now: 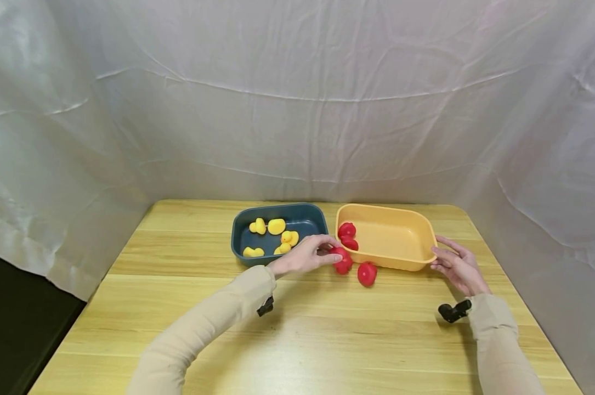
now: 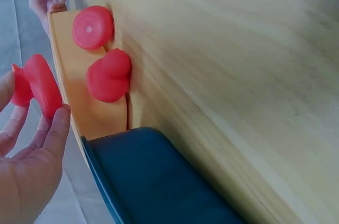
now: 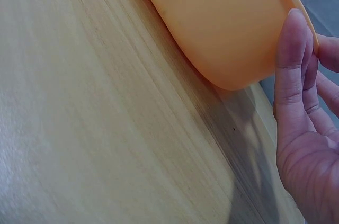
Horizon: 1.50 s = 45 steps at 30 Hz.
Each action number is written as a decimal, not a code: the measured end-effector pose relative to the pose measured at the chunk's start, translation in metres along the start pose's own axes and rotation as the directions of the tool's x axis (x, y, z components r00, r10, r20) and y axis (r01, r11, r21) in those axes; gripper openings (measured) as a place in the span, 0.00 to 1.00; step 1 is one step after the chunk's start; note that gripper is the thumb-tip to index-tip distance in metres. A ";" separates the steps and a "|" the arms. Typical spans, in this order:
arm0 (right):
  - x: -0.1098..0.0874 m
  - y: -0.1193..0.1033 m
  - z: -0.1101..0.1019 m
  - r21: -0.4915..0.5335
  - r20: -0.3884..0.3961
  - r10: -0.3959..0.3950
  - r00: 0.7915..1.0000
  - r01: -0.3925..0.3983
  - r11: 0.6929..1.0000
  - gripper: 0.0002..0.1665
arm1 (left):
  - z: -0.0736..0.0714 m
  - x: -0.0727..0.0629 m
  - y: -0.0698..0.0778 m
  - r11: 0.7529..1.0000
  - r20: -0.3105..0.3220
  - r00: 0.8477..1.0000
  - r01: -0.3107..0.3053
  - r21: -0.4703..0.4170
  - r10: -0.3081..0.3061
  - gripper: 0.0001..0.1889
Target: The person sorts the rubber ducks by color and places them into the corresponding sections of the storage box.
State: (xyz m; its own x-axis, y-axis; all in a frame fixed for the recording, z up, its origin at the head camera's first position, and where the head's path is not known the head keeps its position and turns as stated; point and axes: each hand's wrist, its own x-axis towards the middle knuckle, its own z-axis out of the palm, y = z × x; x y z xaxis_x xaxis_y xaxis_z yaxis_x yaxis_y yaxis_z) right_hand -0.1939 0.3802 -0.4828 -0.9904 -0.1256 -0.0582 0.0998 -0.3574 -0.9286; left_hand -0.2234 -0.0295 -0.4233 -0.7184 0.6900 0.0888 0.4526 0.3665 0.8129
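My left hand (image 1: pixel 307 253) pinches a red rubber duck (image 2: pixel 45 87) between thumb and fingertips, up beside the rim of the orange tray (image 1: pixel 391 262). Below it, two more red ducks lie on the table against the tray's near side; one red duck (image 1: pixel 367 274) shows its round base, and the other red duck (image 2: pixel 108 78) is partly hidden under the held one in the head view. Inside the tray's left end are two red ducks (image 1: pixel 347 230). My right hand (image 1: pixel 457 266) grips the tray's right end, thumb on the outer wall and fingers at the rim.
A dark blue tray (image 1: pixel 245 257) stands left of the orange one, holding several yellow ducks (image 1: pixel 276 226). Both trays sit near the back of the wooden table (image 1: pixel 327 334). A pale cloth curtain (image 1: pixel 307 120) hangs behind and at both sides.
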 end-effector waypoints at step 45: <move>0.001 0.000 -0.002 0.013 0.004 0.006 1.000 -0.006 1.000 0.21 | 0.038 0.081 0.007 0.996 -0.097 0.992 0.074 -0.054 -0.079 0.17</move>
State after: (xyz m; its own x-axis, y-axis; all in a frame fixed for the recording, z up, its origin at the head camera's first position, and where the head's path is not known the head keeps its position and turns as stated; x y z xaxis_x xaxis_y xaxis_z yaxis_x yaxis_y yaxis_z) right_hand -0.1951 0.3821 -0.4839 -0.9894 -0.1316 -0.0621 0.1070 -0.3688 -0.9233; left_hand -0.2579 0.0528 -0.4321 -0.7993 0.5956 0.0799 0.3694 0.3822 0.8470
